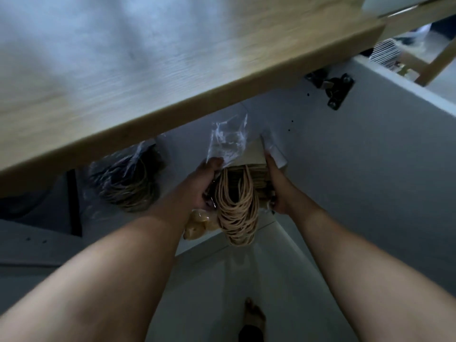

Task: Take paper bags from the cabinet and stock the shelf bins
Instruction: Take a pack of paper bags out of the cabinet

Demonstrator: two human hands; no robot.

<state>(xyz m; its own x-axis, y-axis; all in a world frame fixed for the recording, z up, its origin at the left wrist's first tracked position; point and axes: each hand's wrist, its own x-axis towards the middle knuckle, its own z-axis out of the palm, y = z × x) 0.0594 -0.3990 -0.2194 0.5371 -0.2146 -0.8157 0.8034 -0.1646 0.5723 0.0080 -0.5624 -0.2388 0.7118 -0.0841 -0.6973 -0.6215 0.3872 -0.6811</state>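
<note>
A thick bundle of brown paper bags (256, 177) with many tan cord handles (238, 211) hanging down sits at the open cabinet's mouth, partly in a clear plastic wrap (228, 141). My left hand (206, 185) grips the bundle's left side, fingers against the plastic. My right hand (277, 187) holds its right side, fingers stretched along the edge. A second wrapped bundle of bags (128, 183) lies further left inside the cabinet, in shadow.
A wooden countertop (148, 77) overhangs the cabinet. The white cabinet door (370, 183) stands open on the right, with its hinge (333, 88) near the top. A crumpled tan plastic bag (197, 224) lies at the cabinet's edge. A bare foot (254, 317) stands on the pale floor.
</note>
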